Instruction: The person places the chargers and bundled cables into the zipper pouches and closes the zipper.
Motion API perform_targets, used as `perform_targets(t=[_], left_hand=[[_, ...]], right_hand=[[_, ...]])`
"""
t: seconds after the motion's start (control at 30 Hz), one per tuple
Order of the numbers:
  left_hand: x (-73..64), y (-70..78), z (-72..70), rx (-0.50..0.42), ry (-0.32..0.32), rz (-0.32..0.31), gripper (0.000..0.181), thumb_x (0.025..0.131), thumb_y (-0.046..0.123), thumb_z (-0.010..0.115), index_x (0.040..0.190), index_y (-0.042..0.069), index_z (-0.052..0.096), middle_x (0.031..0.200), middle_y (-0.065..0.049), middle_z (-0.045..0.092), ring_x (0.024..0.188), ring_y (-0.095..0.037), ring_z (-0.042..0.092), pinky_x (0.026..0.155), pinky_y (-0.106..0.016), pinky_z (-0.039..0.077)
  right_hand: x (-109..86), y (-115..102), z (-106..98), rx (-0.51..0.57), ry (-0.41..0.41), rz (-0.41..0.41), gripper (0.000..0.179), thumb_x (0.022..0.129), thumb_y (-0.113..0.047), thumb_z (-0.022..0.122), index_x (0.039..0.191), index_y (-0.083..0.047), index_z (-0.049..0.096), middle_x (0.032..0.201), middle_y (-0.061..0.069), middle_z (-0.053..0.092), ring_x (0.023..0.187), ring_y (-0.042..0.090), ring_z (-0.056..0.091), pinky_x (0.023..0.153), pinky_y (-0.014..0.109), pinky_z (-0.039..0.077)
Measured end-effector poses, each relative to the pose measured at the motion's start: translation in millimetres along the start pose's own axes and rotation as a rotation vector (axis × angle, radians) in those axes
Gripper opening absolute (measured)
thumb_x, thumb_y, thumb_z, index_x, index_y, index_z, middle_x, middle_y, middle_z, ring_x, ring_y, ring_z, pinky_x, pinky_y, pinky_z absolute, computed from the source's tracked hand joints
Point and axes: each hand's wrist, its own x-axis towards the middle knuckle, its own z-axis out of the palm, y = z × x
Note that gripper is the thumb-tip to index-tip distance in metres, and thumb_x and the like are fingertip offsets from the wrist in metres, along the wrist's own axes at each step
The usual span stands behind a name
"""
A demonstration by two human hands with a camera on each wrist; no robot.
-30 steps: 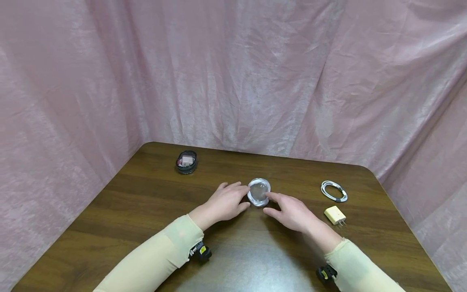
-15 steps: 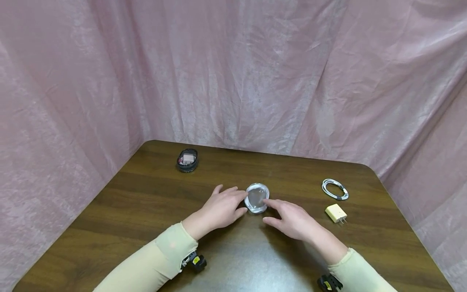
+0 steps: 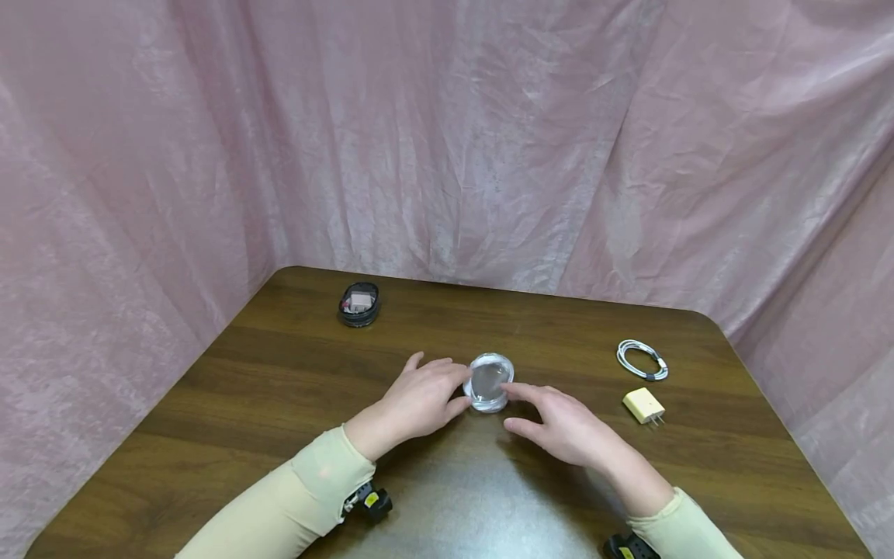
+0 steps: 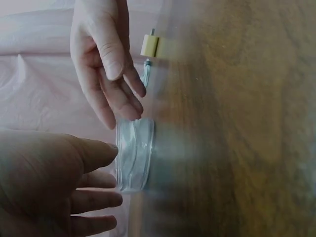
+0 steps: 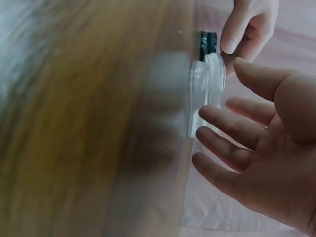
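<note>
A clear round case (image 3: 490, 383) with white coiled material inside lies on the table between my two hands. In the left wrist view its clear side (image 4: 136, 155) stands close to my fingertips. My left hand (image 3: 421, 397), palm down, has its fingers extended at the case's left edge. From the other side, my right hand (image 3: 559, 423) reaches with its index finger to the case's right edge. The right wrist view shows my right hand (image 5: 266, 133) with fingers spread and loosely bent beside the case (image 5: 205, 94). Neither hand curls round it.
At the back left sits a dark oval coil (image 3: 359, 317) with a pale plug inside. A white coiled cable (image 3: 625, 356) and a yellow charger plug (image 3: 643, 405) lie on the right. Pink curtains (image 3: 447, 140) hang behind the wooden table (image 3: 230, 435).
The clear case has slid toward me and a little left, and my left hand has shifted slightly left with it. The right hand has dropped slightly toward me. Objects at the sides stay put.
</note>
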Motion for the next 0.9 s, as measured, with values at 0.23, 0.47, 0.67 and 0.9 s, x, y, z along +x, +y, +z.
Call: perform_targets(t=[0.23, 0.47, 0.67, 0.9], left_hand=[[8.3, 12.5, -4.1, 0.093, 0.163, 0.005, 0.04, 0.105, 0.043, 0.076, 0.136, 0.017, 0.074, 0.135, -0.002, 0.075, 0.129, -0.026, 0.068, 0.116, -0.063, 0.043], [19.5, 31.1, -4.6, 0.161, 0.182, 0.027, 0.045, 0.102, 0.054, 0.078, 0.132, 0.02, 0.076, 0.122, -0.001, 0.078, 0.114, -0.025, 0.073, 0.114, -0.055, 0.046], [24.2, 33.1, 0.4, 0.185, 0.11, 0.027, 0.051, 0.099, 0.06, 0.078, 0.129, 0.019, 0.077, 0.118, -0.003, 0.078, 0.107, -0.026, 0.075, 0.119, -0.058, 0.042], [26.9, 29.3, 4.6, 0.176, 0.142, 0.075, 0.05, 0.095, 0.055, 0.085, 0.125, 0.016, 0.078, 0.11, -0.005, 0.077, 0.1, -0.027, 0.076, 0.12, -0.054, 0.043]], right_hand=[[-0.1, 4, -7, -0.1, 0.054, 0.048, 0.042, 0.107, -0.026, 0.075, 0.143, -0.005, 0.071, 0.142, 0.012, 0.072, 0.136, 0.038, 0.065, 0.11, 0.06, 0.05], [2.4, 1, -4, -0.169, 0.01, 0.013, 0.044, 0.106, -0.026, 0.075, 0.144, -0.004, 0.07, 0.149, 0.015, 0.067, 0.141, 0.039, 0.06, 0.112, 0.061, 0.048], [5.9, 2, -1, -0.177, -0.01, -0.048, 0.044, 0.106, -0.024, 0.075, 0.146, -0.005, 0.07, 0.151, 0.015, 0.065, 0.142, 0.039, 0.06, 0.112, 0.061, 0.049], [8.1, 1, 2, -0.175, -0.021, -0.07, 0.046, 0.106, -0.025, 0.076, 0.146, -0.005, 0.07, 0.15, 0.016, 0.066, 0.141, 0.039, 0.06, 0.112, 0.06, 0.049]])
